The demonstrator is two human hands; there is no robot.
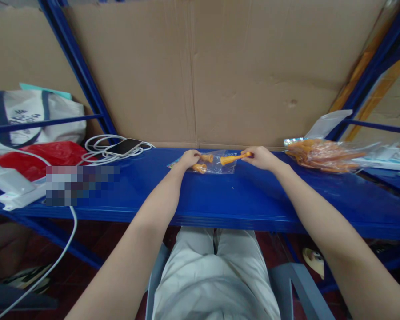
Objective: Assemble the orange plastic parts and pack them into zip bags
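A clear plastic bag (216,168) lies on the blue table in front of me. Two orange plastic pieces with flared ends show at its left side, an upper piece (207,158) and a lower piece (200,168). My left hand (188,159) is closed at that side, gripping the bag; its fingertips are partly hidden. In my right hand (260,158), pinched by one end, is an orange plastic piece (231,158) with a flared end. That flared end points left, over or inside the bag's right part; I cannot tell which.
Packed orange pieces in a plastic bag (323,153) lie at the right. To the left are a phone (124,147) on a coiled white cable (96,143), a red bag (56,152) and a white power strip (23,195). Cardboard (240,75) stands behind the blue table (233,200).
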